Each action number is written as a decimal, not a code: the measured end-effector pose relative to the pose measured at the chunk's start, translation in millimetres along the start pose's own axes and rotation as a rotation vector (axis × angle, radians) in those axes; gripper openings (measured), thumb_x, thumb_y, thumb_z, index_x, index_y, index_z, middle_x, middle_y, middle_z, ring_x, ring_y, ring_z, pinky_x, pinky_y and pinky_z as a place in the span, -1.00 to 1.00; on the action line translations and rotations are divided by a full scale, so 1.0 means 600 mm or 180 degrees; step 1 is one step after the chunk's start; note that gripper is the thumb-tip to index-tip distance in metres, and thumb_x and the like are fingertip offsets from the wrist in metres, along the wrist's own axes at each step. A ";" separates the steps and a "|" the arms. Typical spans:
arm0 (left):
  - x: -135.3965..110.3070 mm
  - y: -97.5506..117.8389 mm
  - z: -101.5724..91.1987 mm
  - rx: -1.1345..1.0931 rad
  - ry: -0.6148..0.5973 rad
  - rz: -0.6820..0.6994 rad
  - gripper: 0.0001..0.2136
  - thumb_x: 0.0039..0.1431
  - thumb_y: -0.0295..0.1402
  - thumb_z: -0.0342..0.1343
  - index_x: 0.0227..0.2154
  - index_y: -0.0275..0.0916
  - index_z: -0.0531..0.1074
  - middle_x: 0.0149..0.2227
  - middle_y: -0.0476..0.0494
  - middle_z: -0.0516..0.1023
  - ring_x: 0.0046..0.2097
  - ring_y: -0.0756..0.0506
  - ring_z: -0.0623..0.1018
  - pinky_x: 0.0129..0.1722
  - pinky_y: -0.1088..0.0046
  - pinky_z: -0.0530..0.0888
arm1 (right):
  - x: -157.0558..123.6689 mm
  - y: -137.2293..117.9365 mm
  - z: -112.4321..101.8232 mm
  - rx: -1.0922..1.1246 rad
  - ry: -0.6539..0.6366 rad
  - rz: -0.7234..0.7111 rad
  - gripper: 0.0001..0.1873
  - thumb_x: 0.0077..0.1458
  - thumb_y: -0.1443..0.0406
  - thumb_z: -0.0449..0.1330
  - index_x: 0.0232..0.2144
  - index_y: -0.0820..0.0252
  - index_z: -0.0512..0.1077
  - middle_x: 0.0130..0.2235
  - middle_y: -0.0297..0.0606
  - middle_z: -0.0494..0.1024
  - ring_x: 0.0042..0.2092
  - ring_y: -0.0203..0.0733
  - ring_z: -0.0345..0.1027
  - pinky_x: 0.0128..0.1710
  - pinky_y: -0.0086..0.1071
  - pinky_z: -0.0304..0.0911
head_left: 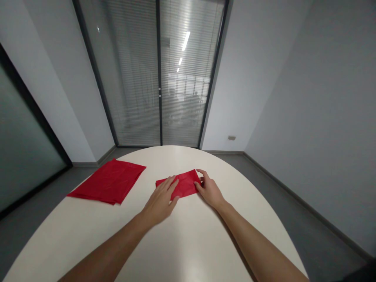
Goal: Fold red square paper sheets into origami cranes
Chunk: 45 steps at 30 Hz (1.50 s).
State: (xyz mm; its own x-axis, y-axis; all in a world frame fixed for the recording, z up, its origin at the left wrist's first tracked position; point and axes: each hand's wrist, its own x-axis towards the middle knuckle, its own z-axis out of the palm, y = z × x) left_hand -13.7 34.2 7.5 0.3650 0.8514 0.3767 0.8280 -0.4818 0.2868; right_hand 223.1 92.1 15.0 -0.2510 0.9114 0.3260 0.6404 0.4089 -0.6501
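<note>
A small folded red cloth (185, 183) lies on the white rounded table (188, 239) in front of me. My left hand (161, 199) rests flat on its left part, fingers stretched out and together. My right hand (209, 189) sits at the cloth's right edge, thumb and forefinger curled round that edge, pinching it. A larger stack of flat red cloths (109, 181) lies on the table to the left, apart from both hands.
The table's far rim (176, 147) curves away towards a glass door with blinds (160, 74). Grey floor (293, 211) surrounds the table. A dark glass panel (20, 156) stands at the left, a plain wall at the right.
</note>
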 end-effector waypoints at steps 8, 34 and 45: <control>-0.004 -0.009 0.006 0.0003 -0.0579 0.0159 -0.52 0.36 -0.26 -0.08 0.30 -0.26 0.21 0.37 -0.28 0.20 0.39 -0.20 0.19 0.36 0.06 0.18 | -0.037 -0.076 0.022 -0.0748 -0.0766 -0.1290 -0.38 0.36 0.14 -0.03 0.38 0.21 0.07 0.39 -0.07 0.13 0.38 -0.01 0.02 0.36 -0.04 -0.02; -0.002 -0.004 0.015 0.0575 -0.0220 -0.0108 -0.53 0.38 -0.15 -0.11 0.24 -0.24 0.31 0.32 -0.32 0.29 0.33 -0.33 0.27 0.29 0.00 0.24 | -0.025 -0.065 0.004 -0.0888 -0.1638 -0.1026 -0.25 0.30 -0.02 0.02 0.39 0.18 0.03 0.40 -0.05 0.04 0.43 0.07 -0.15 0.39 0.11 -0.25; -0.004 -0.011 0.022 0.0612 -0.0268 -0.0258 -0.48 0.42 -0.10 -0.19 0.28 -0.26 0.26 0.36 -0.37 0.20 0.37 -0.36 0.20 0.32 -0.03 0.15 | -0.025 -0.066 0.003 -0.0935 -0.1590 -0.1014 -0.34 0.33 0.07 0.00 0.38 0.16 0.08 0.40 -0.06 0.04 0.43 0.09 -0.13 0.38 0.14 -0.22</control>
State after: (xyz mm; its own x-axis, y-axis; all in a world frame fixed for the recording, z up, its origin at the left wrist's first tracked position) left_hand -14.2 37.7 -7.0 0.3216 0.9039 0.2820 0.9190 -0.3697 0.1368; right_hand 200.2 62.0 34.5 -0.7222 0.6883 0.0677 0.6328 0.6971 -0.3372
